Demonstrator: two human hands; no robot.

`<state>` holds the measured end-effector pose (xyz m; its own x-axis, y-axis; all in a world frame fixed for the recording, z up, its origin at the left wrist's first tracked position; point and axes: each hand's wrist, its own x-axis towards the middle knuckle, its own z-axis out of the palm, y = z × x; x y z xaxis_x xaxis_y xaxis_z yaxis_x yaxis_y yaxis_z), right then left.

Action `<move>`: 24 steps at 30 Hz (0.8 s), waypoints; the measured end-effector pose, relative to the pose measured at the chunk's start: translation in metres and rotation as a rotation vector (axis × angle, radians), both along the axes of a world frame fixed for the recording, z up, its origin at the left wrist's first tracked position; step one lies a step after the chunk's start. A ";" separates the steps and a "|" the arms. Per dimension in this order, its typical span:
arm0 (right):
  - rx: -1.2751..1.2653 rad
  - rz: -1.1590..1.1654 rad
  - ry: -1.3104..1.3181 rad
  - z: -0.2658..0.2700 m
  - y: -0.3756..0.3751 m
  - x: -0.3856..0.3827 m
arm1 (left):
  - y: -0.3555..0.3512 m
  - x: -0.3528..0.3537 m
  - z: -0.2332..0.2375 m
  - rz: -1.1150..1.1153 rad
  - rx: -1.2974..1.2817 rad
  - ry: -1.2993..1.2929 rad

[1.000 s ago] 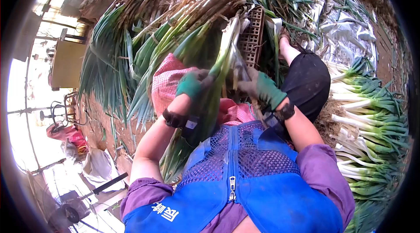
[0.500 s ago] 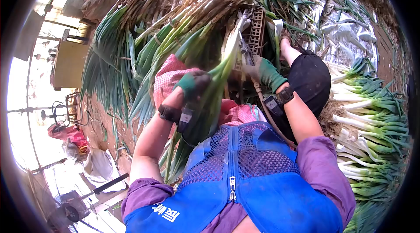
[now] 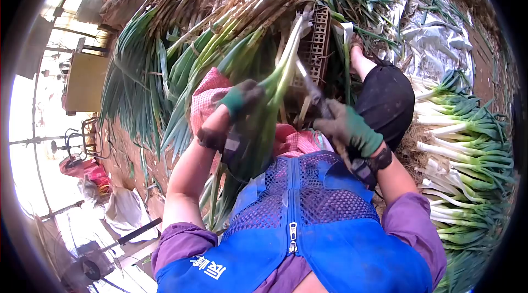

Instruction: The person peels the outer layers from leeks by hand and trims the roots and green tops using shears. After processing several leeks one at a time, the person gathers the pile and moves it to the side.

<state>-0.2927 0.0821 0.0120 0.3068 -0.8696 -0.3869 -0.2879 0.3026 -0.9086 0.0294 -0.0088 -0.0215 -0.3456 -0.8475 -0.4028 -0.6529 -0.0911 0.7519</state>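
Observation:
My left hand [image 3: 242,99], in a green and dark glove, is closed round a green onion stalk [image 3: 286,67]. Its white root end points up and away, and its green leaves hang over my lap. In my gloved right hand [image 3: 349,128] is a blow gun [image 3: 318,96] with a thin nozzle, tilted toward the stalk's white part but apart from it. A hose runs down from that hand, partly hidden by the glove. Beyond the stalk stands a brown plastic crate [image 3: 318,45].
Unpeeled green onions [image 3: 143,67] with dirty roots are piled at the left. Cleaned green onions [image 3: 462,150] lie in a row on the right. My bent leg [image 3: 388,95] is beside the crate. Leaf scraps and silvery sheeting [image 3: 434,40] cover the ground farther out.
My right hand has moved back toward my body and slightly right, drawing the blow gun away from the stalk's white end. My left hand stays nearly in place, still gripping the stalk.

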 end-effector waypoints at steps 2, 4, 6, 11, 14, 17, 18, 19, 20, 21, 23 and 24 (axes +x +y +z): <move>0.088 -0.034 0.093 -0.002 -0.023 -0.010 | 0.012 -0.032 0.039 0.066 0.247 -0.149; -0.022 -0.077 0.099 -0.042 -0.054 -0.010 | 0.021 -0.043 0.032 -0.107 0.092 -0.297; 0.026 -0.060 0.164 -0.047 -0.087 -0.008 | 0.030 -0.055 0.037 -0.161 0.021 -0.355; -0.129 0.029 0.368 -0.104 -0.154 0.000 | 0.033 -0.055 0.040 -0.168 0.004 -0.403; -0.097 0.033 0.465 -0.105 -0.164 -0.002 | 0.035 -0.057 0.044 -0.184 0.029 -0.397; -0.098 0.010 0.509 -0.096 -0.156 -0.005 | 0.036 -0.070 0.061 -0.219 0.061 -0.453; -0.038 -0.021 0.451 -0.080 -0.148 -0.005 | 0.035 -0.072 0.060 -0.249 0.053 -0.466; 0.024 -0.053 0.392 -0.066 -0.141 -0.004 | 0.033 -0.072 0.060 -0.280 0.047 -0.479; -0.017 -0.038 0.423 -0.070 -0.135 -0.003 | 0.031 -0.073 0.059 -0.310 0.040 -0.492; -0.058 -0.025 0.456 -0.073 -0.130 -0.001 | 0.030 -0.074 0.060 -0.330 0.039 -0.495; -0.094 0.045 0.475 -0.085 -0.116 0.002 | 0.016 -0.069 0.059 -0.413 0.152 -0.431; -0.092 0.105 0.461 -0.092 -0.108 0.004 | 0.006 -0.063 0.058 -0.450 0.205 -0.399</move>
